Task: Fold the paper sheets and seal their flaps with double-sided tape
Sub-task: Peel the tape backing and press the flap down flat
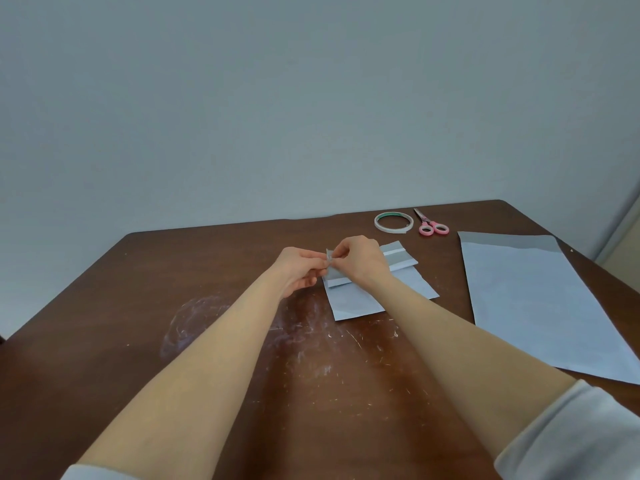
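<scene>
We see a brown worktop, scratched and marked with white smears. On its right side lies a large pale sheet, flat and not yet folded. In the middle lies a smaller folded sheet, with a flap across its upper part.

Both hands meet at the left end of this flap. The left hand pinches a small pale piece that stands up there. The right hand pinches it from the other side, with its wrist over the folded sheet. We cannot tell whether this piece is tape liner or the paper corner.

Near the far edge the roll lies flat, and pink scissors lie just beside it on the right. A thin white strip runs along the flap; we judge it is tape.

The paper looks light, thin and soft. It will probably slide on the worktop and crease under any hard pinch. So we think it better to press it flat with one palm and take only the very edge with the fingertips. The liner, if it is that, is likely slippery and easy to tear, so a slow pull along the strip seems safest.
</scene>
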